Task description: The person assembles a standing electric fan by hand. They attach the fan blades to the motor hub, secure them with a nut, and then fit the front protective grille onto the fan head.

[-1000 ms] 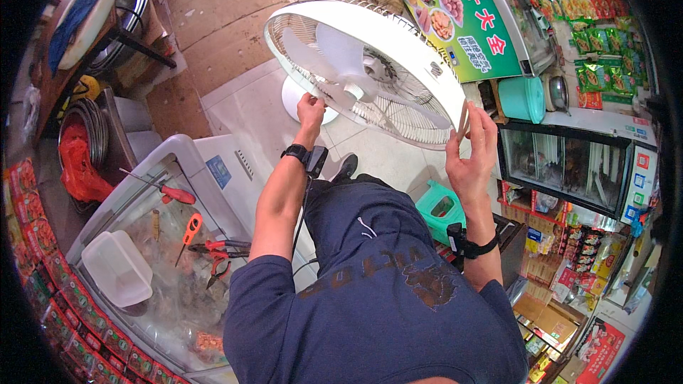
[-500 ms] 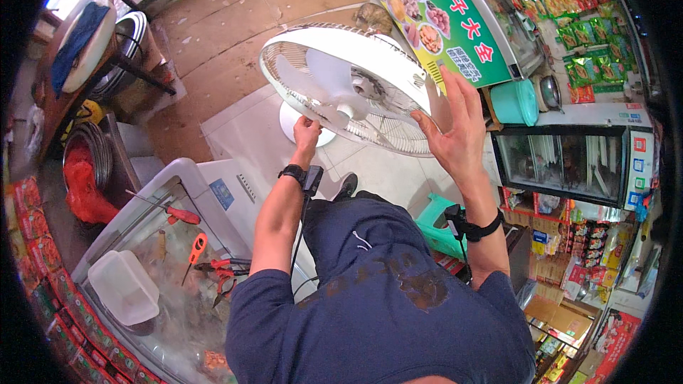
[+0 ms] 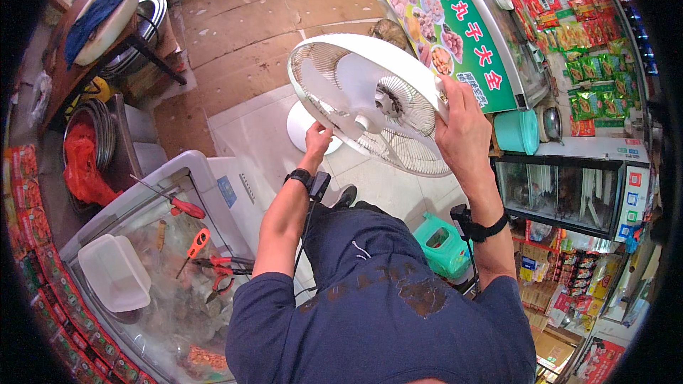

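A white electric fan (image 3: pixel 398 64) stands in front of me with its head tilted, wire guard, pale blades and hub showing. Its round white base (image 3: pixel 300 128) rests on the tiles. My right hand (image 3: pixel 462 128) is closed round the right edge of the guard rim, fingers curled over the outer side. At the lower left edge of the guard, my left hand (image 3: pixel 318 140) is closed in a pinch; its fingertips meet the rim and are partly hidden. Both wrists wear black bands with small devices.
On the chest freezer's glass top (image 3: pixel 163 299) lie a white plastic tub (image 3: pixel 115 274), an orange-handled screwdriver (image 3: pixel 197 243), a red-handled screwdriver (image 3: pixel 186 208) and red-handled pliers (image 3: pixel 222 281). A green plastic stool (image 3: pixel 442 245) stands right of my legs. A cat (image 3: pixel 390 33) lies beyond the fan.
My right hand has gone from stretched fingers beside the rim to a closed grip on it. The fan head has turned slightly. The whole view has shifted a little.
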A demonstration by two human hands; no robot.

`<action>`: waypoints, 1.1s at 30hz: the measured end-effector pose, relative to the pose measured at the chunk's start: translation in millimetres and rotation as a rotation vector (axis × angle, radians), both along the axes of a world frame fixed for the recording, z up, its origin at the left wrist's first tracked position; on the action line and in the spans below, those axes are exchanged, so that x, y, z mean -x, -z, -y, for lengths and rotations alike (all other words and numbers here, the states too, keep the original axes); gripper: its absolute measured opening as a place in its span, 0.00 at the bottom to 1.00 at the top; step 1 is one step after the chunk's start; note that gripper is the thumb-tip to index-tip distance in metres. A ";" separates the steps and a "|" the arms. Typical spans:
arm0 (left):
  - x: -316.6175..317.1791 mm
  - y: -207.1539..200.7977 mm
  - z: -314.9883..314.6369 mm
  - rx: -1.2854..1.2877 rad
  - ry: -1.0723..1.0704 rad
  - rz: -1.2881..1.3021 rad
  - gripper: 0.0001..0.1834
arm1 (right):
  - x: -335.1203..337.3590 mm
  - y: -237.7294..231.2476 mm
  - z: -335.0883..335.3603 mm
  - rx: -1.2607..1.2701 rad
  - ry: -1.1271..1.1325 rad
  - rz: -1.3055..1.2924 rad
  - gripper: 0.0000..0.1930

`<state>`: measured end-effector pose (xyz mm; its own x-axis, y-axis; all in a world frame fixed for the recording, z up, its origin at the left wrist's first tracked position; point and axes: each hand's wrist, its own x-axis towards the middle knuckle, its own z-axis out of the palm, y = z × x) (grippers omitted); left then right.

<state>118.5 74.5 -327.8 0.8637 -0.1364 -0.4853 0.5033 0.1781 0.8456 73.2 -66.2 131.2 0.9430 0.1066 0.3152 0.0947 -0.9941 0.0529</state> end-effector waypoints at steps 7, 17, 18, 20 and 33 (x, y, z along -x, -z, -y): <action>-30.3 -13.0 -26.1 -0.192 -0.015 0.074 0.23 | -3.8 2.4 -3.1 -0.015 0.042 -0.013 0.29; -135.0 -109.6 -93.7 -0.110 -0.151 0.682 0.24 | 0.9 2.6 -5.6 -0.025 0.014 0.031 0.30; -138.6 -116.1 -100.9 -0.119 -0.086 0.678 0.19 | 1.7 3.1 -5.5 -0.030 0.018 0.027 0.29; -151.3 -127.4 -112.6 -0.265 0.056 0.621 0.15 | 4.3 3.0 -3.7 -0.041 0.030 0.020 0.29; -182.9 -138.5 -137.0 -0.440 0.373 0.687 0.13 | 5.0 6.4 0.2 -0.062 0.029 0.030 0.26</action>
<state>301.3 211.5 -189.2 0.9196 -0.3900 0.0477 -0.1789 -0.3075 0.9346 68.2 -66.3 124.9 0.9355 0.0589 0.3483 0.0651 -0.9979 -0.0061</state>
